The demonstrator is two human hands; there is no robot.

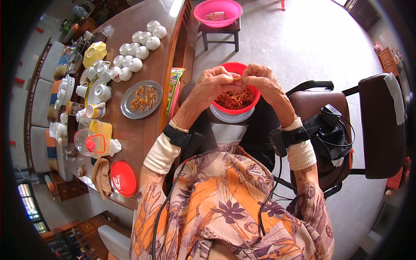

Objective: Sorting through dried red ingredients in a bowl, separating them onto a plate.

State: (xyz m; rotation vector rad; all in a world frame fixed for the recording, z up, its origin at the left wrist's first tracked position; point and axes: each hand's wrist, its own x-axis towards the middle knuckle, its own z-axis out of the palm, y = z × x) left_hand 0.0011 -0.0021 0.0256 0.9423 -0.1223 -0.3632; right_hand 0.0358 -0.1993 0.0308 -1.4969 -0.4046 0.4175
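Between my fingertips, over a red plastic basin (231, 111), is a small orange-brown dried strand (238, 79). My left hand (216, 81) pinches one end of it and my right hand (260, 76) pinches the other. Reddish-orange dried strands (235, 99) lie heaped in the basin, which rests on a pale round container (234, 118) between my knees. On the wooden table to my left, a round metal plate (125, 105) holds separate small bundles of similar dried strands (143, 98). My hands partly cover the far side of the basin.
Upturned white cups (136, 65), mugs (96, 110), a red lid (123, 178) and a tan cloth (102, 177) occupy the table. Ahead, a pink basin (217, 13) stands on a dark stool (221, 30). At my right, a brown chair (320, 100) holds a black bag (328, 136) with cables.
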